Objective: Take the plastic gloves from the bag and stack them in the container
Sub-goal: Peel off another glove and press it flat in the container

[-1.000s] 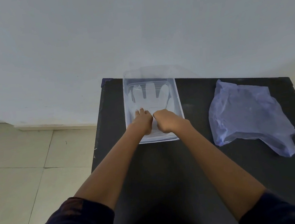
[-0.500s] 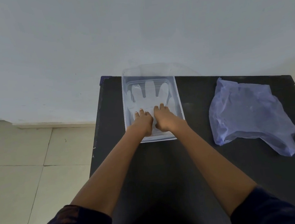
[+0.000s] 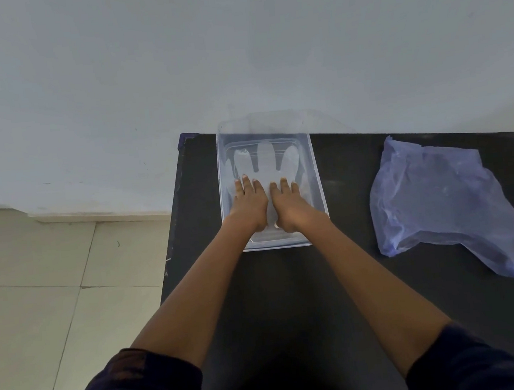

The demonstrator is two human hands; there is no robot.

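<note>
Glove (image 3: pixel 267 163) flat in container (image 3: pixel 319 189), fingers pointing toward wall.

I count two hands in my view: the left hand (image 3: pixel 249 204) and the right hand (image 3: pixel 288 204), both flat, palms down, fingers spread. One clear container (image 3: pixel 224 179) sits at the far left of one black table (image 3: pixel 334 281). One crumpled bluish bag (image 3: pixel 442 197) lies to the right. Inside the container I make out one plastic glove (image 3: pixel 264 163) shape; whether more lie beneath it, I cannot tell.
</note>
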